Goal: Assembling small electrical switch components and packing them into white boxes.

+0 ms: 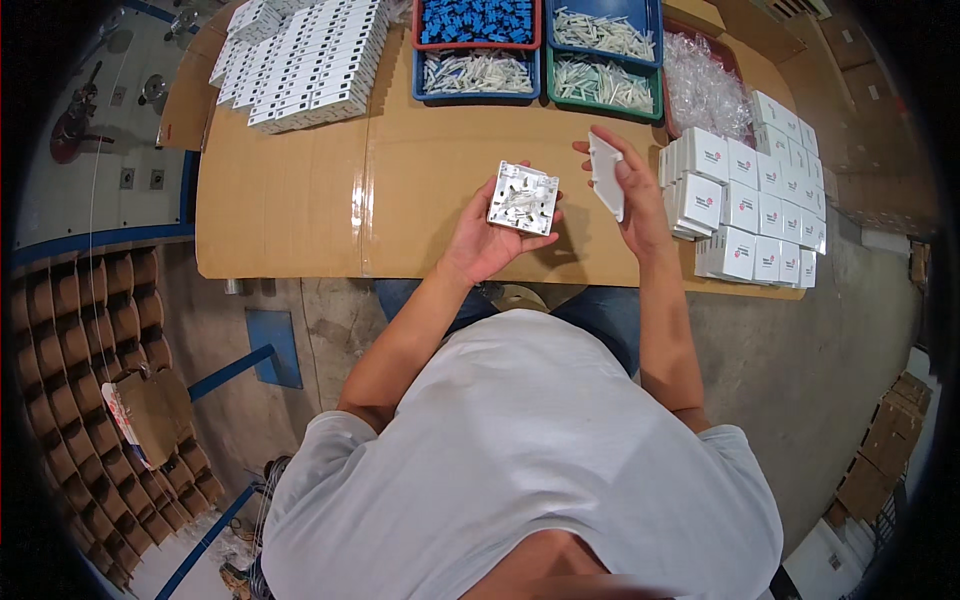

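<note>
My left hand is closed round a small square white plastic box, its open side up. Small white and dark pieces show inside the box. To the right, my right hand grips a flat white plastic cover, held on edge with its face turned toward the box. Box and cover are apart, both held above the cardboard-topped table. The fingers behind the cover are partly hidden.
At the far side stand a red tray of blue parts and blue and green trays of white parts. Stacked white boxes fill the far left, and more white cartons the right. A tray of clear plastic bags sits behind those.
</note>
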{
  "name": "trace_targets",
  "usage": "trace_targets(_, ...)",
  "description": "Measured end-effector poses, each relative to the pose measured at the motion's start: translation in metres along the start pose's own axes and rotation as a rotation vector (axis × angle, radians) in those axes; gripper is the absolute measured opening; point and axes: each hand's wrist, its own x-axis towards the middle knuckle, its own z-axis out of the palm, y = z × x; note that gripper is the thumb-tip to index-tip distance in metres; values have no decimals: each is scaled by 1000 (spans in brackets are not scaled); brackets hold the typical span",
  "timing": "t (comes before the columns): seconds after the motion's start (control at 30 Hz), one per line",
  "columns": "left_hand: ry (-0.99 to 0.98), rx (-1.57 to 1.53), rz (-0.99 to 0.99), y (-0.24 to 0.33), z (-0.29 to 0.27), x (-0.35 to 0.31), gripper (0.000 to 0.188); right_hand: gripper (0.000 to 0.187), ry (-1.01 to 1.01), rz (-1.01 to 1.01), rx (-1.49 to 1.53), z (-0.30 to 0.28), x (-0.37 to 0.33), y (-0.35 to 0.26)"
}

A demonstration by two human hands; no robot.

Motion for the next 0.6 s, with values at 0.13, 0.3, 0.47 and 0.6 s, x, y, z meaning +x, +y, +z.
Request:
trace_targets(0.13, 57, 51, 24, -2, 3, -2, 52, 62, 130, -129, -622, -1, 5, 23)
trace_targets(0.3, 397, 462, 167, -1, -36, 12, 48, 74, 178, -200, -1289, -37, 5, 80)
trace_targets(0.47, 730, 617, 407, 10, -96, 22, 41, 74, 76, -256, -1329, -37, -3, 100)
trace_targets(0.6, 791, 836, 715, 12, -118, 29, 38, 68, 149, -172, -982, -19, -1, 93)
